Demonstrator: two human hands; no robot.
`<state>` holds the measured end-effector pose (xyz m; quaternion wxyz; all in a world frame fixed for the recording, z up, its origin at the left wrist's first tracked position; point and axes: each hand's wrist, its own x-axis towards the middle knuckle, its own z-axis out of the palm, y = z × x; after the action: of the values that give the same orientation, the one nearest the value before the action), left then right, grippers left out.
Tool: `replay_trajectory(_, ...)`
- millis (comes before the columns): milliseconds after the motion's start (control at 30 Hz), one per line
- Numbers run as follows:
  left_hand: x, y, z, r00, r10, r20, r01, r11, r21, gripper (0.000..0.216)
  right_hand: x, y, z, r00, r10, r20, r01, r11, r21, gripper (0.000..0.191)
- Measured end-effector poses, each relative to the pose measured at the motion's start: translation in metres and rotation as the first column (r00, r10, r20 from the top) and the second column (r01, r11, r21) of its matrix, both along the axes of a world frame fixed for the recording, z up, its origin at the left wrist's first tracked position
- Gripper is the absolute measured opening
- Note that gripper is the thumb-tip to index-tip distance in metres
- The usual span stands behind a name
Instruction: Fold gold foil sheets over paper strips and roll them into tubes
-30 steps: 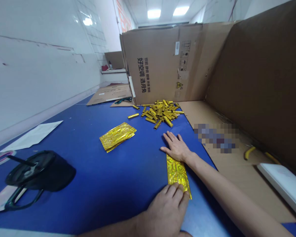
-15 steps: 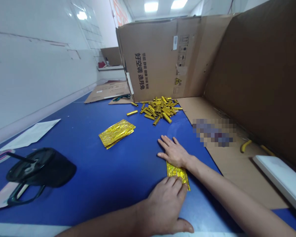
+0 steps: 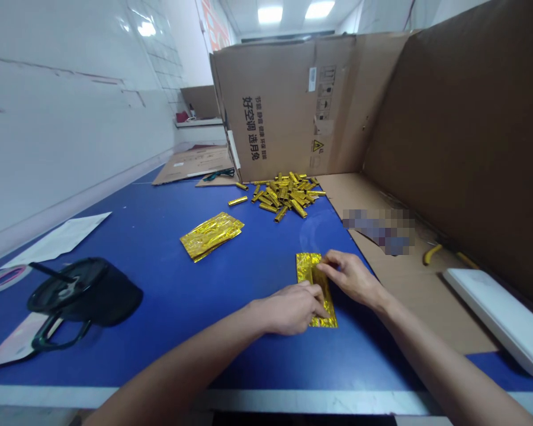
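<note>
A gold foil sheet (image 3: 311,273) lies on the blue table (image 3: 169,284), close to me. My left hand (image 3: 293,309) grips its left long edge with curled fingers. My right hand (image 3: 352,277) pinches the sheet's right edge near the far end. The foil looks partly folded or rolled lengthwise between the two hands. A flat stack of gold foil sheets (image 3: 211,235) rests to the left, farther off. A pile of several small gold foil rolls (image 3: 285,194) sits at the foot of a cardboard box (image 3: 293,100).
A black round tool with a handle (image 3: 77,293) lies at the left. White paper (image 3: 60,238) sits near the wall. Cardboard panels (image 3: 466,130) wall in the right side, over a cardboard sheet (image 3: 382,260) with yellow-handled pliers (image 3: 433,253) and a white slab (image 3: 497,316).
My right hand lifted off its flat press on the foil's far end and now pinches the edge. My left hand moved up from the near end and grips the sheet's left edge.
</note>
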<state>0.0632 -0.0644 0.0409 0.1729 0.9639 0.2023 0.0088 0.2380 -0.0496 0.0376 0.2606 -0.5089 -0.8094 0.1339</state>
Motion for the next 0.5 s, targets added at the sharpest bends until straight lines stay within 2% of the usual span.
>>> replay_trajectory(100, -0.001, 0.007, -0.002, 0.999, 0.006, 0.04, -0.003, 0.997, -0.083, 0.036, 0.005, -0.032, 0.006, 0.981, 0.144, -0.132, -0.167, 0.97, -0.177, 0.021)
replay_trajectory(167, -0.001, 0.011, -0.004, 0.998, -0.005, 0.058, 0.014, 0.989, -0.15, 0.035, 0.003, -0.05, 0.005, 0.967, 0.22, -0.13, -0.246, 0.941, -0.233, 0.019)
replay_trajectory(300, -0.002, 0.022, -0.006, 0.998, -0.015, 0.06, 0.032, 0.956, -0.29, 0.031, -0.009, -0.072, -0.004, 0.961, 0.274, 0.04, -0.263, 0.949, -0.175, 0.014)
replay_trajectory(500, -0.001, 0.028, -0.007, 0.995, 0.038, 0.093, 0.0, 0.924, -0.381, 0.034, -0.019, -0.079, -0.012, 0.956, 0.184, 0.229, -0.165, 0.981, -0.1, 0.018)
